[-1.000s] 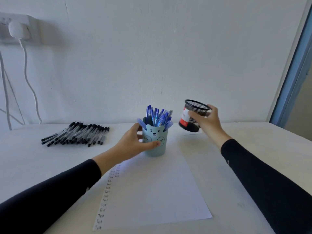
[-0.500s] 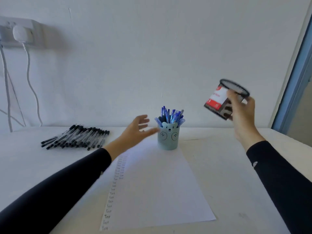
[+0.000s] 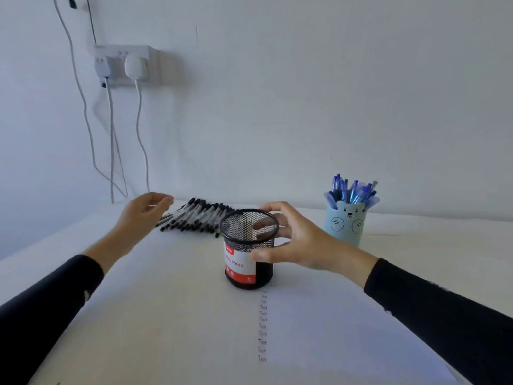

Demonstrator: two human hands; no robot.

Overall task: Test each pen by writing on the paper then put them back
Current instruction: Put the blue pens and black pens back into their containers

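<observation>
An empty black mesh pen holder with a red and white label stands on the white table, at the top of the column of "Test" words on the paper. My right hand grips it, thumb on the front and fingers curled behind the rim. Behind and to the left of the holder lies a row of several black pens. Over their left end hovers my left hand, fingers loosely curled, holding nothing. At the right stands a light blue bear cup full of blue pens.
The table ends at the white wall behind. A wall socket with plugs sits at upper left, and its cables hang down to the table's back edge, left of the black pens.
My right hand has brought the mesh holder down from the air onto the table, left of the bear cup. My left hand has moved from beside the cup to above the black pens.
</observation>
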